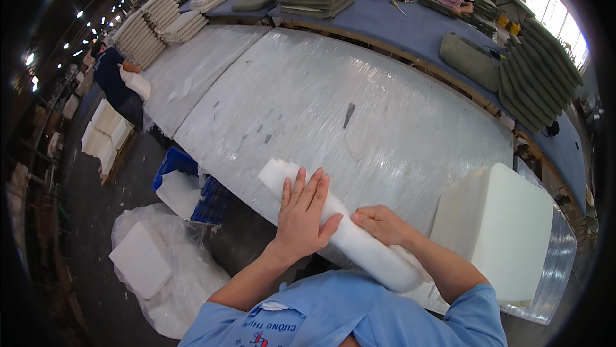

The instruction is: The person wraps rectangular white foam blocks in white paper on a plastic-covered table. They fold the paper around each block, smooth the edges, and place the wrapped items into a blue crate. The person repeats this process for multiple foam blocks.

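Observation:
A long, thick piece of white padding point(369, 258) stands or lies along the near edge of the plastic-wrapped table point(289, 96), close to my body. My left hand point(304, 220) rests flat on its left part, fingers stretched out and slightly apart. Further right, my right hand point(380, 223) is closed on the padding's far side, thumb toward the left hand; its fingertips are partly hidden. At the padding's left end, layered edges show. A stack of white foam sheets point(513, 231) with rounded corners stands to the right of my right arm.
A blue crate point(215, 202) with white pieces stands on the floor at left. Beside it lies a clear plastic bag point(186, 270) with a white block point(142, 260). Grey-green cushions point(536, 77) are piled on the blue table point(410, 32) beyond. Several people work around.

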`<state>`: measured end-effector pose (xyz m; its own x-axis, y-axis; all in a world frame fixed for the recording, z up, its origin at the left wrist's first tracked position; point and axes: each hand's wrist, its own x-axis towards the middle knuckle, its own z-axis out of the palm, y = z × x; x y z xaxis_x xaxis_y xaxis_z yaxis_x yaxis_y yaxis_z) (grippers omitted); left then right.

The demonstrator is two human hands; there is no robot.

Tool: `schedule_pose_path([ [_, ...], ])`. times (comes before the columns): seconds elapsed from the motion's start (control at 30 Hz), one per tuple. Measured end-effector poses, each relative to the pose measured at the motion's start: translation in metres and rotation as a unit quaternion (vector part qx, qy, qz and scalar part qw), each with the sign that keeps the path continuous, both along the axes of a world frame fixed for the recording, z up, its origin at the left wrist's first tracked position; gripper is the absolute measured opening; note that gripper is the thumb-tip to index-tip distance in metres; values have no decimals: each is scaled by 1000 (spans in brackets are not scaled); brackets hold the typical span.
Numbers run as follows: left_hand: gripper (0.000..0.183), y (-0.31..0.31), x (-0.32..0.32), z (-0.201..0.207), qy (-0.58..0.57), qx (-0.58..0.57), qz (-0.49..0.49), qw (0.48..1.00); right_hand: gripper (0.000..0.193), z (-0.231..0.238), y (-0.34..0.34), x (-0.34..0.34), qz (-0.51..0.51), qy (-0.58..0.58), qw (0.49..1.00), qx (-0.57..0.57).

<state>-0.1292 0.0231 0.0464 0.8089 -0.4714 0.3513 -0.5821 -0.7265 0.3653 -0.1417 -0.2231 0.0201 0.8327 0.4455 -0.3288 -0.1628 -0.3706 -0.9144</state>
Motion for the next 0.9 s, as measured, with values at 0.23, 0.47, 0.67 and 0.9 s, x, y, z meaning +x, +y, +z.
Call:
schedule_pose_path([
  [0.23, 80, -9, 1, 9, 21, 26, -16, 999, 43, -53, -14, 10, -41, -16, 991, -127],
  [0.47, 80, 2, 1, 5, 16, 7, -13, 1000, 44, -2, 3, 25, -95, -25, 995, 31],
  [0.67, 81, 2, 6, 2, 18, -13, -20, 1000, 45, 35, 24, 31, 23, -33, 998, -50],
  [0.9, 81, 3, 0, 7, 41, 15, -25, 999, 45, -54, 18, 30, -26, 21, 996, -79],
])
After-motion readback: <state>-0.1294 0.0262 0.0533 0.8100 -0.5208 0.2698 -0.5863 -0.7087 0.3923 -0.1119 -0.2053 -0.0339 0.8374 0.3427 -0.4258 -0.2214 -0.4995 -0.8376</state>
